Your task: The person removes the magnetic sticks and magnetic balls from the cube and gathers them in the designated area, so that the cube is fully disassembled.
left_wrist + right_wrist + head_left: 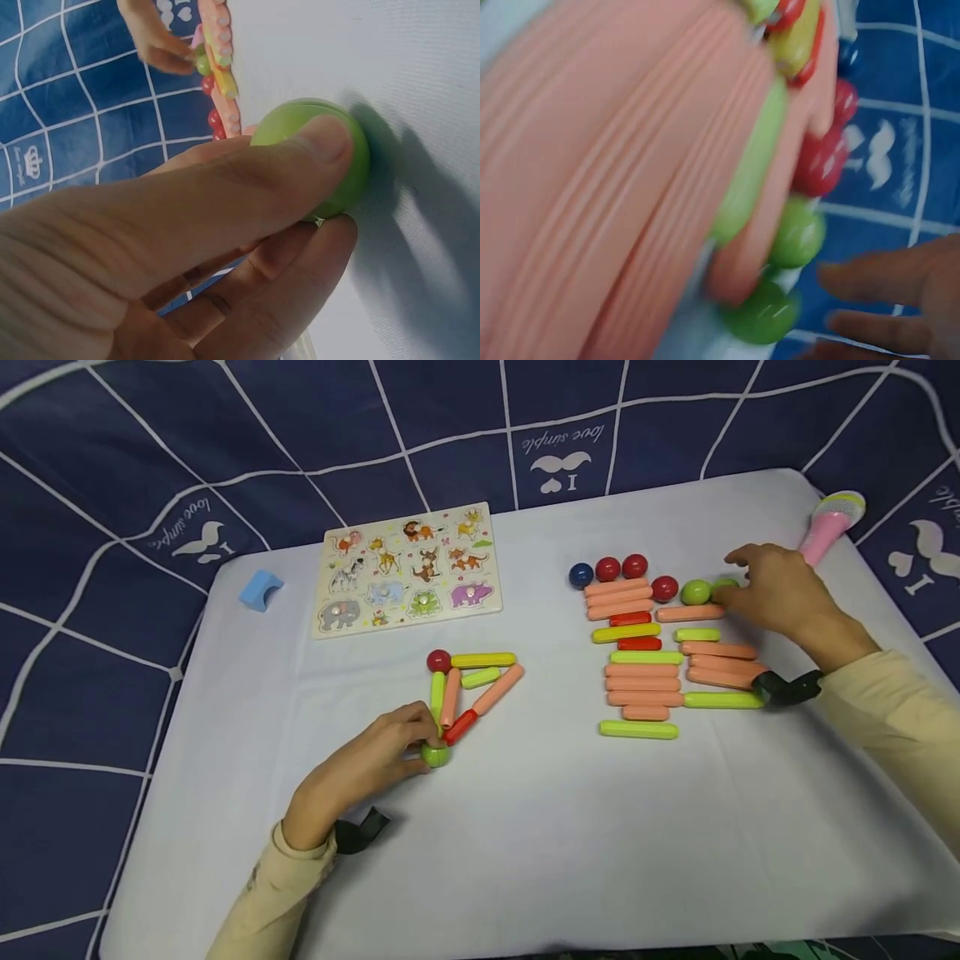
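My left hand (pixel 380 749) pinches a green ball (pixel 330 187) between thumb and fingers, at the lower end of a figure on the white table. Sticks shape that figure: a yellow stick (pixel 483 660), a red stick (pixel 461 727), pink and light green ones, with a red ball (pixel 438 661) at its upper left corner. Over on the right, my right hand (pixel 783 589) hovers beside a green ball (pixel 761 311), fingers extended and nothing held. A second green ball (pixel 696 592) lies just left of it, then a red ball (pixel 664 589).
Several pink sticks (pixel 642 684) are stacked in rows with green, red and yellow ones, near a blue ball (pixel 581 576). An animal puzzle board (pixel 405 581) lies at the back, a blue block (pixel 260 590) to its left. A pink toy microphone (pixel 828 527) rests at the far right.
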`<action>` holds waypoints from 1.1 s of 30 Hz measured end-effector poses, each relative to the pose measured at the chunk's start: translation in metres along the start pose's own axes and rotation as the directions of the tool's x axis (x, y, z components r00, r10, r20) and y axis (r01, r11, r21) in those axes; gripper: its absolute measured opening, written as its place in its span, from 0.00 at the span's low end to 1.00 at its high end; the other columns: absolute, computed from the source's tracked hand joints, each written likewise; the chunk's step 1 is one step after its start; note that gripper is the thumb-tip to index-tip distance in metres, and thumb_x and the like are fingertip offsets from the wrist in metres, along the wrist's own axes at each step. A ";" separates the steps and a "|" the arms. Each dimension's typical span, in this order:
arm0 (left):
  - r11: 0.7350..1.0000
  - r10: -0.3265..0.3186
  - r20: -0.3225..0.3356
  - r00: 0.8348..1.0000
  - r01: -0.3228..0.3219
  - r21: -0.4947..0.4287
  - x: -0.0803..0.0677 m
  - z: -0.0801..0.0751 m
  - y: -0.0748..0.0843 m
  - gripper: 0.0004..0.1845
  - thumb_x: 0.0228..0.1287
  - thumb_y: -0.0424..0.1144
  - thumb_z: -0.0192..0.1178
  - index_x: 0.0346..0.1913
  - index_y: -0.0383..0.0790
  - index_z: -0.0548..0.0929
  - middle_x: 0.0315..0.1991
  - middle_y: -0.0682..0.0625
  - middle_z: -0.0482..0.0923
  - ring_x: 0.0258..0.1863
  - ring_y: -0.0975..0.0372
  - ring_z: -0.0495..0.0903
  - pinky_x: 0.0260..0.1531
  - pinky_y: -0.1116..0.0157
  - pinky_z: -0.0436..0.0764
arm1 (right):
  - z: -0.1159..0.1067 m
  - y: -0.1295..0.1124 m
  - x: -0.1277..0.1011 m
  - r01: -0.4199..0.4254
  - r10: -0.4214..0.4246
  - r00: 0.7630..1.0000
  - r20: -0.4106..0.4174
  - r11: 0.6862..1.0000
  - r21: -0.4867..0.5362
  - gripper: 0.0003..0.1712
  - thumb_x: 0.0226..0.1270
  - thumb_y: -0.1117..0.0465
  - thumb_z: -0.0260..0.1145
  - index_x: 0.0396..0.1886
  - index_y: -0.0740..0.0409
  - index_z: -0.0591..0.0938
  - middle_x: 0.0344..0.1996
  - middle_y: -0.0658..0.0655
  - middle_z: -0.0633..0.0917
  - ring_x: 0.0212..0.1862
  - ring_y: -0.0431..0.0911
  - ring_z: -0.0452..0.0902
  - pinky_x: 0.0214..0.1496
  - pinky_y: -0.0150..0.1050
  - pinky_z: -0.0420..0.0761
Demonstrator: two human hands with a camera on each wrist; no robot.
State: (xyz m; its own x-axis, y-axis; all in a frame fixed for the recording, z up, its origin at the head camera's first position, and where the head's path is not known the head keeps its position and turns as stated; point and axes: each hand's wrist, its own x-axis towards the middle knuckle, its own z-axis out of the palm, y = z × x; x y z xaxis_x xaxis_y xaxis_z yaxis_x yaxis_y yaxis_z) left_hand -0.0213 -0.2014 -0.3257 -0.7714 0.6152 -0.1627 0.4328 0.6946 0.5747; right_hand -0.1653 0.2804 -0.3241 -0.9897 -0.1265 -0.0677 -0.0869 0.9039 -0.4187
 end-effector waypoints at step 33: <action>1.000 0.017 -0.038 0.999 -0.017 0.008 -0.003 0.000 0.000 0.13 0.48 0.25 0.75 0.37 0.38 0.86 0.40 0.54 0.75 0.41 0.63 0.77 0.41 0.63 0.83 | 0.132 -0.216 -0.047 0.774 -0.739 0.624 0.255 0.629 -0.069 0.12 0.67 0.64 0.68 0.49 0.54 0.87 0.46 0.53 0.85 0.51 0.48 0.79 0.59 0.46 0.77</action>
State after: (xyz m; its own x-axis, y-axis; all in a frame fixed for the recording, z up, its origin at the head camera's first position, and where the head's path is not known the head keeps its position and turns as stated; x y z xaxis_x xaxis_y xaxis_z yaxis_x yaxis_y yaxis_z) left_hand -0.0192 -0.2027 -0.3250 -0.7809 0.6126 -0.1220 0.4496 0.6868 0.5711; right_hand -0.0847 0.0377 -0.3496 -0.5238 -0.8510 0.0365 -0.8285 0.4991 -0.2537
